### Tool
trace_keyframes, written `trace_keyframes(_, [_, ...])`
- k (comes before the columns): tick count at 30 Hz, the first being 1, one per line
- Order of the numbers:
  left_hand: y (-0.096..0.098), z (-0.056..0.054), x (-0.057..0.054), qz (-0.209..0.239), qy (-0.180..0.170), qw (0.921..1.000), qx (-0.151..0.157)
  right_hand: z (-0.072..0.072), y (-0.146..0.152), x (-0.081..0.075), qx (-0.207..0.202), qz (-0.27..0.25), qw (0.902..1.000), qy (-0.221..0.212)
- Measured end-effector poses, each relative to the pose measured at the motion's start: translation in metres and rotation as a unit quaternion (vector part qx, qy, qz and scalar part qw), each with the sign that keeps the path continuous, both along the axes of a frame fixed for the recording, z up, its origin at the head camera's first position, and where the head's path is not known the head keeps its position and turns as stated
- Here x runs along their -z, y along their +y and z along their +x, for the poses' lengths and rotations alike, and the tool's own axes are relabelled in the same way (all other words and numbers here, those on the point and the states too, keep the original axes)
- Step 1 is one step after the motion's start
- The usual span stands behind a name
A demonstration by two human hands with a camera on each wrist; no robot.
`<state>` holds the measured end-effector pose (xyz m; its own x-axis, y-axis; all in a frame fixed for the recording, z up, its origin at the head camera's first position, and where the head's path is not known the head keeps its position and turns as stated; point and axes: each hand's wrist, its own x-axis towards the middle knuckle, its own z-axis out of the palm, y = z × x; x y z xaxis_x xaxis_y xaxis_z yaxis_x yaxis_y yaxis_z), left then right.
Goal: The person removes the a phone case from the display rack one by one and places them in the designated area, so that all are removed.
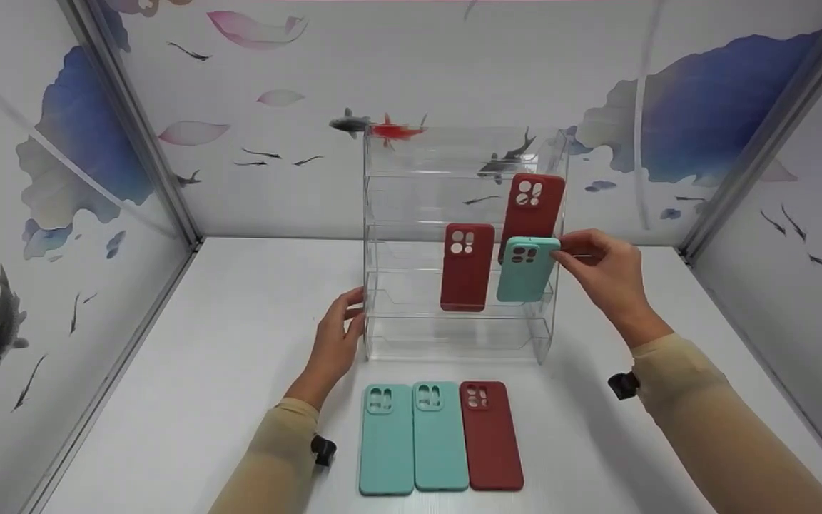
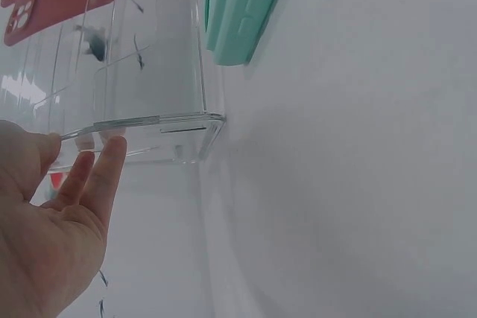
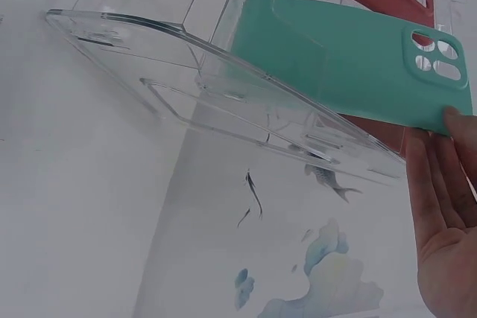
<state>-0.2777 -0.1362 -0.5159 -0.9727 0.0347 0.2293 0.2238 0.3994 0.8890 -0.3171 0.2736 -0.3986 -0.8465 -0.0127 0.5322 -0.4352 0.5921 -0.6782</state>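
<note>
My right hand pinches a teal phone case by its upper corner, near the camera cutouts. The teal case stands at the right side of a clear acrylic display rack, its lower end among the tiers in the right wrist view. Behind it on a higher tier is a red phone case. A second red phone case stands just left of the teal one. My left hand holds the rack's left side, thumb at the panel's edge and fingers against its outer face in the left wrist view.
Before the rack, two teal phone cases and a red phone case lie side by side on the white table. White panels painted with fish and petals enclose the back and sides.
</note>
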Motion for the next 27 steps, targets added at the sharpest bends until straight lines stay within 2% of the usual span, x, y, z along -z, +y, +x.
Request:
trace_keyframes(6, [0.001, 0.0, 0.0, -0.001, -0.006, 1.0, -0.003, 0.008, 0.0, -0.008, 0.007, -0.007, 0.9997, 0.021])
trace_keyframes(15, [0.0, 0.0, 0.0, 0.002, -0.004, 1.0, -0.003, 0.017, 0.001, -0.025, -0.005, -0.038, 0.9967, 0.072])
trace_keyframes(19, [0.0, 0.0, 0.001, 0.0, -0.004, 1.0, -0.005, 0.024, 0.003, -0.031, -0.01, -0.051, 0.9958, 0.076])
trace_keyframes(27, [0.0, 0.0, 0.0, -0.009, 0.002, 0.9999, -0.004, 0.037, 0.006, -0.038, -0.022, -0.042, 0.9968, 0.064])
